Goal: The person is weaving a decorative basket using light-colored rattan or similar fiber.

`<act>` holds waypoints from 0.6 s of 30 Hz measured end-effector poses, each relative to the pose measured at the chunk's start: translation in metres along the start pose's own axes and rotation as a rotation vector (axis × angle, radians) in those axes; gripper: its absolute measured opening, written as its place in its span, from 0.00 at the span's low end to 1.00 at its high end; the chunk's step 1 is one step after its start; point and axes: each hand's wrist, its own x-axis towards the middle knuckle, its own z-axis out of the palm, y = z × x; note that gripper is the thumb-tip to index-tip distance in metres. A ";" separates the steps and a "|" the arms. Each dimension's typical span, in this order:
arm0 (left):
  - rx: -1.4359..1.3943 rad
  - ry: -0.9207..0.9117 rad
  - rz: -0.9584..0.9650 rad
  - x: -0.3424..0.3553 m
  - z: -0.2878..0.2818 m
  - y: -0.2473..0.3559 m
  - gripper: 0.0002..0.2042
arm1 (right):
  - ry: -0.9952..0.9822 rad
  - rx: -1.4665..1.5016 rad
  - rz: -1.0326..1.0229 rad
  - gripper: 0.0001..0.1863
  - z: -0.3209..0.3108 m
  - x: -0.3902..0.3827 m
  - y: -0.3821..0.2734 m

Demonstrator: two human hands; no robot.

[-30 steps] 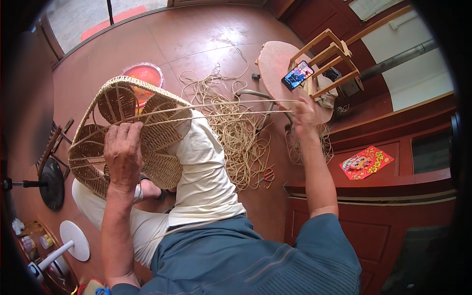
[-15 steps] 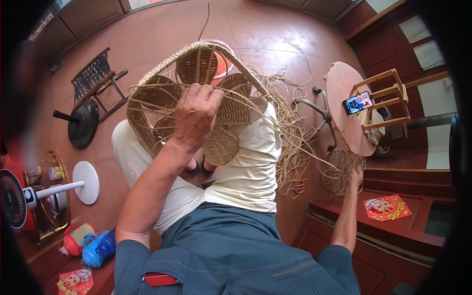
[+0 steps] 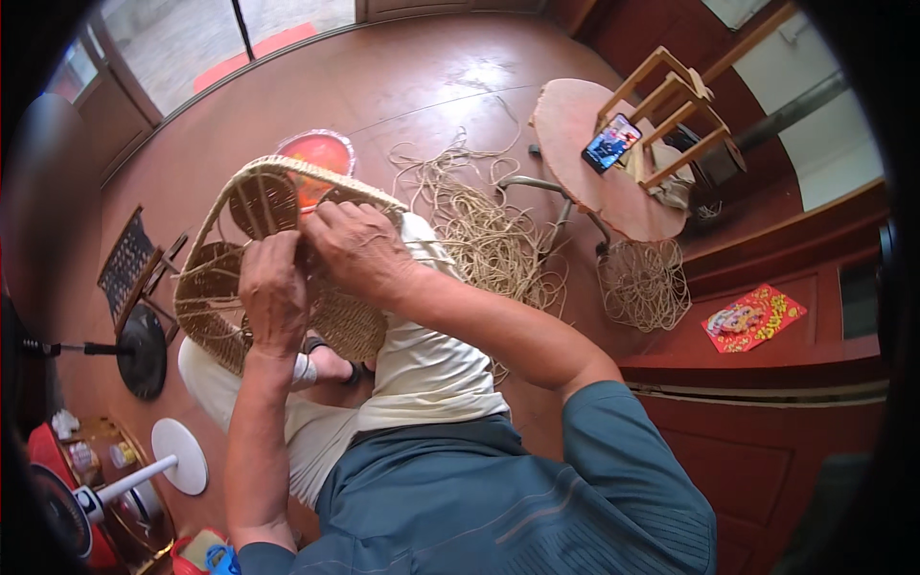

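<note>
A half-woven wicker frame [image 3: 251, 192] with round woven panels rests on my lap, over my pale trousers. My left hand [image 3: 273, 292] grips the woven middle of the frame, fingers curled over it. My right hand [image 3: 356, 247] lies just right of it on the frame's upper edge, fingers closed on the weave and a tan cord. A loose heap of tan cord [image 3: 484, 230] lies on the floor to the right of my knee.
A round red-brown stool top [image 3: 585, 163] carries a lit phone [image 3: 610, 143] and a small wooden rack [image 3: 676, 115]. A wire basket [image 3: 644, 283] hangs beneath. A red bowl [image 3: 321, 153] sits behind the frame. A fan base [image 3: 179, 455] stands lower left; a dark folding stool [image 3: 134, 268] at left.
My right hand came back from the cord pulled out far to the right and now rests on the frame beside my left hand. The view swung left, then back.
</note>
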 end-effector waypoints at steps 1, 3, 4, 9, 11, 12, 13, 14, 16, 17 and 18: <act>-0.009 0.002 0.005 0.000 -0.002 0.003 0.09 | 0.019 0.002 -0.005 0.11 -0.003 0.002 0.000; -0.005 -0.025 -0.035 0.004 -0.005 0.009 0.06 | 0.052 0.023 0.010 0.10 -0.007 -0.005 0.012; -0.012 -0.023 -0.032 0.006 -0.005 0.011 0.06 | 0.088 0.058 0.015 0.10 -0.009 -0.009 0.019; 0.072 -0.015 -0.086 0.010 -0.006 0.007 0.08 | 0.213 -0.185 0.408 0.09 -0.075 -0.074 0.128; 0.086 -0.004 -0.060 0.017 0.007 0.011 0.09 | 0.250 -0.448 0.634 0.12 -0.115 -0.161 0.216; 0.155 0.000 -0.047 0.017 0.005 0.007 0.10 | 0.292 -0.520 0.598 0.13 -0.136 -0.194 0.237; 0.133 0.001 -0.048 0.018 0.011 0.009 0.10 | 0.406 -0.300 1.157 0.16 -0.163 -0.225 0.244; 0.137 -0.004 -0.020 0.020 0.015 0.011 0.10 | 0.437 -0.355 1.246 0.22 -0.182 -0.287 0.277; 0.176 -0.013 -0.005 0.018 0.010 0.007 0.11 | 0.316 -0.519 1.532 0.24 -0.199 -0.360 0.271; 0.191 -0.001 0.003 0.020 0.012 0.008 0.11 | 0.211 -0.599 1.651 0.21 -0.210 -0.414 0.277; 0.213 0.007 0.013 0.021 0.013 0.009 0.12 | -0.486 -0.902 1.693 0.18 -0.217 -0.459 0.278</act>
